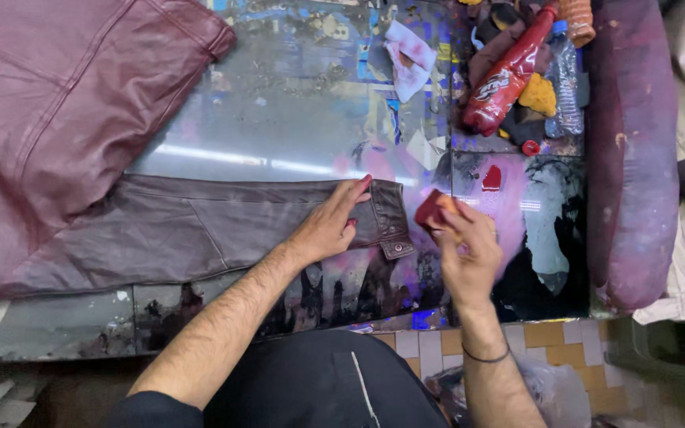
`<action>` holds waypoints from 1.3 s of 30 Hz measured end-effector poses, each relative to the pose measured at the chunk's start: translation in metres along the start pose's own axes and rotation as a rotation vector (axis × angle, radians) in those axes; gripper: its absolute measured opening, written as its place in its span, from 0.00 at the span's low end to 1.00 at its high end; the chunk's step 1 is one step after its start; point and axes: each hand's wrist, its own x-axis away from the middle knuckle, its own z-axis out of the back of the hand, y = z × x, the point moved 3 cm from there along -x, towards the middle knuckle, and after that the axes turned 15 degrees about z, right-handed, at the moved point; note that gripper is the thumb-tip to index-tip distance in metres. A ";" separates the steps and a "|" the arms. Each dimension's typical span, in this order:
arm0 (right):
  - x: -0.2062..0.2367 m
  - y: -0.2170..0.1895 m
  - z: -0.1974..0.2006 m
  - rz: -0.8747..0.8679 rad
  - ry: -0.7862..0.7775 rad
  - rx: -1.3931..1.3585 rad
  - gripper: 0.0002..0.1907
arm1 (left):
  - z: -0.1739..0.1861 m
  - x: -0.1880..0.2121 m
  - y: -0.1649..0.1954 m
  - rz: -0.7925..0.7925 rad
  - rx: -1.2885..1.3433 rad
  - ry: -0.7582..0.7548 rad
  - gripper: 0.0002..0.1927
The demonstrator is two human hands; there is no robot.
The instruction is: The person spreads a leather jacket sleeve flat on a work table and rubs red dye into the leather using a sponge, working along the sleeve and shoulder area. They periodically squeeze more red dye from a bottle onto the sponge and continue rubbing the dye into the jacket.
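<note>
Maroon leather jacket [57, 103] cut off by left and top edges; body mostly out of view. Sleeve cuff [386, 218] partly hidden under left hand [331, 226]. Red sponge [431, 210] mostly hidden in right hand [465, 250]; fingers motion-blurred. Red bottle [509, 75] at worktable [295, 119] far right corner, top cut off.

The scene is evenly and fairly brightly lit from overhead. A long white streak of glare runs across the glossy worktable [295, 119], with a purple-blue sheen around it. Shadows are soft and short. The right hand [469, 254] and the sponge [431, 211] are slightly smeared by motion. Straight lines bow a little near the edges, and the bottom corners look dimmer.
</note>
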 end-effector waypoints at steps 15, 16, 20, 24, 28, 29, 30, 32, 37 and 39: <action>-0.047 0.021 -0.087 0.334 -0.331 0.239 0.11 | -0.003 0.004 0.005 -0.011 -0.307 0.196 0.56; -0.050 0.022 -0.086 0.374 -0.322 0.199 0.11 | -0.002 0.004 0.006 -0.019 -0.301 0.213 0.56; -0.061 0.025 -0.082 0.542 -0.393 0.113 0.14 | -0.002 0.003 0.006 0.050 -0.300 0.186 0.57; -0.067 0.022 -0.075 0.536 -0.426 0.215 0.11 | -0.001 0.003 0.009 0.117 -0.384 0.185 0.59; -0.068 0.012 -0.073 0.697 -0.545 0.045 0.13 | 0.000 0.004 0.009 0.146 -0.410 0.133 0.58; -0.069 0.014 -0.070 0.643 -0.523 0.076 0.12 | 0.000 0.004 0.009 0.129 -0.423 0.137 0.57; -0.071 0.017 -0.067 0.597 -0.509 0.102 0.12 | 0.000 0.004 0.009 0.121 -0.432 0.147 0.56; -0.064 0.016 -0.063 0.628 -0.586 0.016 0.16 | -0.002 0.009 0.009 0.089 -0.468 0.145 0.54; -0.050 0.020 -0.056 0.593 -0.651 -0.016 0.17 | -0.004 0.011 0.008 0.065 -0.554 0.061 0.52; -0.046 0.020 -0.055 0.612 -0.598 0.039 0.12 | -0.004 0.011 0.008 0.066 -0.590 0.058 0.53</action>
